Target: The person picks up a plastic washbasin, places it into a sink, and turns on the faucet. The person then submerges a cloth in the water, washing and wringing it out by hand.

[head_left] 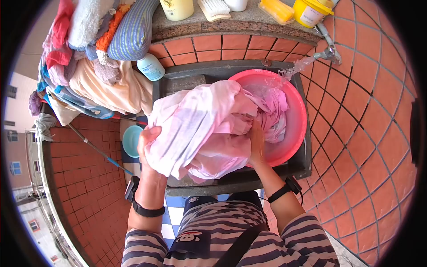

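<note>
A large wet pink-and-white cloth (191, 120) is bunched and spread between my two hands over the dark sink (180, 85). My left hand (147, 141) grips its left edge, with the thumb on top. Low on the cloth's right side, my right hand (255, 141) is closed on the folds, its fingers partly hidden by fabric. The cloth's right end (272, 113) lies in a red-pink basin (299, 133) holding water. Water runs from a metal tap (329, 54) into that basin.
Clothes and towels (106, 84) are piled at the left, beside a light-blue bottle (151, 67). A yellow tub (311, 12), a white brush (213, 9) and other containers stand on the back ledge (240, 27). A small blue basin (132, 141) sits lower left.
</note>
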Demonstrator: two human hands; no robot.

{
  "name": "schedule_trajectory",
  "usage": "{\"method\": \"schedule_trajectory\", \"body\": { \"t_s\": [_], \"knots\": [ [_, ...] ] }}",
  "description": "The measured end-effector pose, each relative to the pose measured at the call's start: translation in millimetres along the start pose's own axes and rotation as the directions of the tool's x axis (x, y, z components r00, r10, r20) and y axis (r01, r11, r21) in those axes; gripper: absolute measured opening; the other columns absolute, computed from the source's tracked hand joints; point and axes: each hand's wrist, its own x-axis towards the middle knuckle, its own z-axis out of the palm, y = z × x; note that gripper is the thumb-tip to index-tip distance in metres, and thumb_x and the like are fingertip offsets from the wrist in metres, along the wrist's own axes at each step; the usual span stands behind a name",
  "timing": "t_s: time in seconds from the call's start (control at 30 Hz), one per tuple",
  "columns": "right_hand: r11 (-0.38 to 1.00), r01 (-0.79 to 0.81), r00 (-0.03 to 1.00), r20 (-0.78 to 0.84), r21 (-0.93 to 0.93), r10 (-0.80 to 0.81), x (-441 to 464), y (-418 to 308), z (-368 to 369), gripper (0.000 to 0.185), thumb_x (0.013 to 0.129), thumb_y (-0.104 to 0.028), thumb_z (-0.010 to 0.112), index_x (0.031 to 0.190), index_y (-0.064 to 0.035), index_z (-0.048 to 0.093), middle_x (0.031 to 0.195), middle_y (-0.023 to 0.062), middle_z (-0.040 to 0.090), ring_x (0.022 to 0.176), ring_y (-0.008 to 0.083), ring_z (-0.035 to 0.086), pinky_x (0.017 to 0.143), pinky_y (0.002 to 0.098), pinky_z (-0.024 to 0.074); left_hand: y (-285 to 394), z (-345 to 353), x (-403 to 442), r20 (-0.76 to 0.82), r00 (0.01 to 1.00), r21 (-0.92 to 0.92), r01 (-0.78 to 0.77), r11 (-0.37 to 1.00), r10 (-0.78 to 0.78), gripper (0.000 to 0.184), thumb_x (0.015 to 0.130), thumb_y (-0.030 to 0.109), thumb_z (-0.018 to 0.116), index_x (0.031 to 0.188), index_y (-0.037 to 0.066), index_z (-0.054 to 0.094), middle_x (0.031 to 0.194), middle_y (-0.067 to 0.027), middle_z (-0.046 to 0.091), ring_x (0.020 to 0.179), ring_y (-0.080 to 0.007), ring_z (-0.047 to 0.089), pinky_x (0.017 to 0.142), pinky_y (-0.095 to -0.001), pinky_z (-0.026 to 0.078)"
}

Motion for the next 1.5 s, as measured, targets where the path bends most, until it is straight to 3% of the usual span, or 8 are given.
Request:
{"method": "schedule_trajectory", "body": {
  "t_s": [0.1,0.3,0.43,0.57,0.7,1.03,1.23,1.5],
  "knots": [
    [0.781,0.010,0.986,-0.137,0.624,0.096,62,-78,-54,0.080,0.074,-0.012,0.071,0.143,-0.0028,0.032,0.131,0.0192,0.049,0.118,0.0373,0.048,0.099,0.0458,0.0371,37,32,-58,0.146,0.986,-0.129,-0.063,0.990,0.082,0.062,0.080,0.030,0.048,0.128,-0.009,0.047,0.122,-0.0218,0.059,0.111,-0.0341,0.059,0.099,-0.0410,0.046],
    [0.927,0.273,0.962,-0.056,0.259,-0.268,99,-90,-5,0.064,0.075,-0.003,0.062,0.137,-0.0089,0.045,0.130,0.0193,0.051,0.117,0.0380,0.050,0.097,0.0458,0.0394,15,-175,-78,-0.108,0.960,0.277,-0.220,0.935,0.258,0.048,0.081,0.026,0.054,0.116,-0.007,0.055,0.120,-0.0190,0.059,0.107,-0.0277,0.059,0.092,-0.0391,0.047],
    [0.987,0.159,0.805,0.574,0.034,-0.150,143,-83,16,0.064,0.078,0.000,0.051,0.139,-0.0171,0.044,0.138,0.0309,0.039,0.130,0.0435,0.038,0.107,0.0442,0.0345,2,-187,-73,-0.213,0.909,0.955,0.271,-0.119,0.357,0.067,0.077,0.005,0.055,0.140,-0.002,0.033,0.130,-0.0299,0.044,0.119,-0.0432,0.045,0.102,-0.0432,0.036],
    [0.966,0.060,0.951,0.279,0.251,-0.132,206,-126,33,0.057,0.086,-0.027,0.057,0.140,-0.0145,0.043,0.139,0.0281,0.040,0.129,0.0437,0.039,0.106,0.0449,0.0349,32,-174,18,0.078,0.861,0.933,0.115,-0.341,0.503,0.074,0.079,0.018,0.055,0.144,-0.001,0.025,0.138,-0.0336,0.034,0.124,-0.0459,0.041,0.104,-0.0481,0.034],
    [1.000,0.018,0.938,0.346,-0.017,-0.011,195,-158,102,0.070,0.088,-0.059,0.048,0.139,-0.0109,0.042,0.142,0.0227,0.039,0.130,0.0416,0.040,0.110,0.0503,0.0263,8,-184,117,-0.403,0.843,0.914,0.391,0.111,0.357,0.075,0.087,0.052,0.052,0.144,0.006,0.032,0.134,-0.0304,0.044,0.123,-0.0460,0.043,0.103,-0.0530,0.032],
    [0.984,0.127,0.988,-0.108,0.129,-0.114,-38,-165,24,0.054,0.089,-0.045,0.047,0.113,0.0022,0.057,0.098,0.0125,0.058,0.090,0.0311,0.052,0.080,0.0421,0.0331,-84,-137,-60,0.704,0.672,0.682,-0.550,-0.481,0.229,0.036,0.084,0.048,0.055,0.092,0.013,0.061,0.089,-0.0064,0.058,0.081,-0.0254,0.055,0.074,-0.0406,0.035],
    [0.990,0.101,0.995,-0.010,-0.094,-0.102,129,-137,102,0.019,0.082,-0.024,0.057,0.078,-0.0058,0.061,0.086,0.0090,0.063,0.089,0.0279,0.055,0.077,0.0445,0.0377,-54,-116,156,0.456,0.795,0.853,-0.263,-0.450,0.400,0.017,0.085,0.024,0.051,0.081,0.008,0.058,0.068,-0.0086,0.058,0.068,-0.0345,0.055,0.066,-0.0474,0.038],
    [0.925,0.017,0.997,0.060,0.381,-0.043,38,-137,38,0.027,0.090,-0.026,0.045,0.088,-0.0039,0.061,0.109,0.0116,0.060,0.106,0.0278,0.055,0.090,0.0403,0.0321,-65,-115,20,0.516,0.835,0.797,-0.388,-0.462,0.190,0.042,0.078,0.048,0.063,0.092,0.009,0.059,0.122,-0.0158,0.055,0.117,-0.0356,0.048,0.094,-0.0499,0.032]
  ]
}}
